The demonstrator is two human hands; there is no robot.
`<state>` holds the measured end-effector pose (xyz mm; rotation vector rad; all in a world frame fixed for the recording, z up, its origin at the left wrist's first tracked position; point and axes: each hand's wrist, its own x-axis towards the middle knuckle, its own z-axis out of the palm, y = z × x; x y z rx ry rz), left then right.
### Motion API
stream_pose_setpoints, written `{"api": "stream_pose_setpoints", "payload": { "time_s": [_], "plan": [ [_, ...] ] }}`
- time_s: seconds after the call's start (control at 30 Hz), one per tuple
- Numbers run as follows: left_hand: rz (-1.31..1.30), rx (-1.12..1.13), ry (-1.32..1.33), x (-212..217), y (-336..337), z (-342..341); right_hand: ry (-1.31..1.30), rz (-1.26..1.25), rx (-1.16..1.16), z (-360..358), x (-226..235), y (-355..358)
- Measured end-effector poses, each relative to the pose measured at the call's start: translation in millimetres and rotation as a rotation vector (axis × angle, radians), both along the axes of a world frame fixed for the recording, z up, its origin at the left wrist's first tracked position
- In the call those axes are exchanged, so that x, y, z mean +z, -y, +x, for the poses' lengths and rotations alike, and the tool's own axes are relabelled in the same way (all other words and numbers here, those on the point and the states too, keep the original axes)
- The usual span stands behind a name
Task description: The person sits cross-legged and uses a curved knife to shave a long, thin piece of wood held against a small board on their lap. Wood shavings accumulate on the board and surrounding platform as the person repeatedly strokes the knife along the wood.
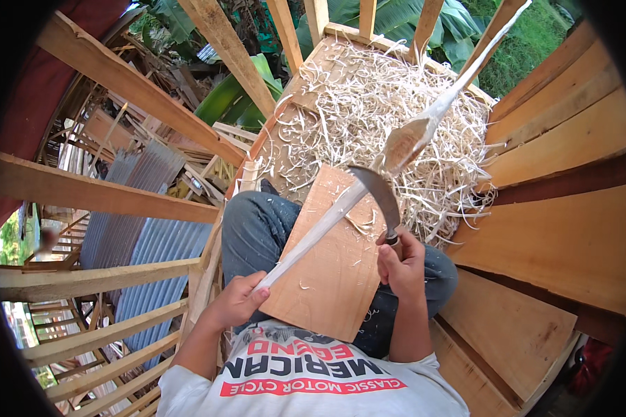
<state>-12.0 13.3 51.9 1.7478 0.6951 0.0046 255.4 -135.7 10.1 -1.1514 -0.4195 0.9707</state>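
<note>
My left hand (240, 300) is closed round the near end of a long, pale peeled stick (318, 234). The stick slants away to the upper right, with a swollen brown knot partway along, and tapers beyond it. In my right hand (402, 266) is the short handle of a sickle (384, 197) with a dark curved blade. The blade's tip lies at the stick, just short of the knot; whether it touches cannot be told. Across my lap rests a flat wooden board (327, 278), with a few thin shavings on it.
A heap of curly pale shavings (431, 181) covers the wooden floor ahead. Wooden slats (125, 90) of a railing stand at the left and far side. A plank wall (549, 240) rises at the right. Outside lie corrugated sheets (156, 278) and scrap wood.
</note>
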Motion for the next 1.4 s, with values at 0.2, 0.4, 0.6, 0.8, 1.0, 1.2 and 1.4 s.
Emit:
{"api": "stream_pose_setpoints", "payload": {
  "time_s": [0.2,0.4,0.6,0.8,1.0,1.2,1.4],
  "plan": [
    [0.429,0.009,-0.022,-13,-36,-7,0.193,0.120,-0.120,-12,-14,-10],
    [0.374,-0.012,0.118,-62,-70,-11,0.343,-0.070,-0.207,-35,-20,-20],
    [0.207,-0.071,0.273,-89,-83,-24,0.438,-0.127,-0.389,-77,0,-42],
    [0.017,-0.107,0.350,-79,-97,-31,0.164,-0.009,-0.336,-111,26,-93],
    [-0.002,-0.007,0.389,-66,-88,-42,0.460,-0.180,-0.161,-133,17,-107],
    [0.086,0.023,0.279,-32,-64,-32,1.054,-0.550,-0.020,-122,18,-75],
    [0.275,0.006,0.258,-21,-31,-22,1.428,-0.685,-0.139,-92,21,-43]
  ]
}}
